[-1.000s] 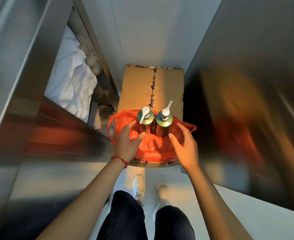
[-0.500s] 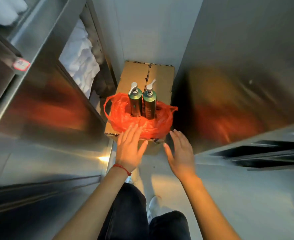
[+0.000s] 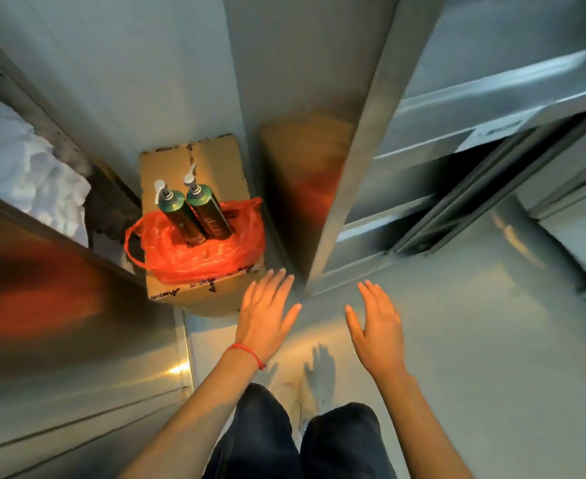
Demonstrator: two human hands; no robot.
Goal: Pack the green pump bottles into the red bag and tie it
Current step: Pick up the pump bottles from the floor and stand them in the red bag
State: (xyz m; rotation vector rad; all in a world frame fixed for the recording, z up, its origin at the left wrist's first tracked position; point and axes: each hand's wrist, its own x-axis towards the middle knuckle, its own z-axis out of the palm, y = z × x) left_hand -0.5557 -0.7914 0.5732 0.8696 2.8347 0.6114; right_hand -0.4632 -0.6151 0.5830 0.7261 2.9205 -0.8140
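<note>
Two green pump bottles with white pumps stand upright side by side, the left bottle (image 3: 177, 216) and the right bottle (image 3: 208, 214), inside the crumpled red plastic bag (image 3: 198, 261). The bag's mouth is open around them, with loose handles at both sides. The bag rests on a brown cardboard box (image 3: 201, 157). My left hand (image 3: 267, 314), with a red string at the wrist, hovers open just in front of the box, apart from the bag. My right hand (image 3: 376, 326) is open further right, holding nothing.
A steel cabinet (image 3: 59, 340) lines the left side, with white cloth (image 3: 35, 181) in an upper compartment. A steel column and shelving (image 3: 353, 167) rise on the right. My dark trousers (image 3: 298, 440) and the pale floor (image 3: 492, 357) lie below.
Both hands have let go of the bag and drawn back from the box, fingers spread. The view has pulled away and swung right, so the box now sits farther off at left.
</note>
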